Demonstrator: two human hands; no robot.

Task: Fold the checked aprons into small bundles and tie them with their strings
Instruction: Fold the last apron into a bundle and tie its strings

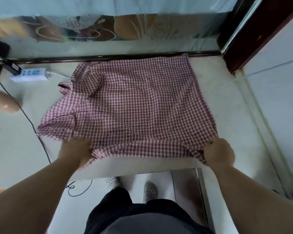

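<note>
The red-and-white checked apron lies spread and wrinkled in the frame's centre; the left hand and right hand each grip its near edge

Dark clothing, pale perforated clogs

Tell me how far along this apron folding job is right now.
It is at an early stage. Done: the checked apron lies spread roughly flat on the pale surface. In hand: the left hand and right hand each grip a near corner. Left: folding it into a small bundle and tying the strings. No finished bundle is in view.
</note>
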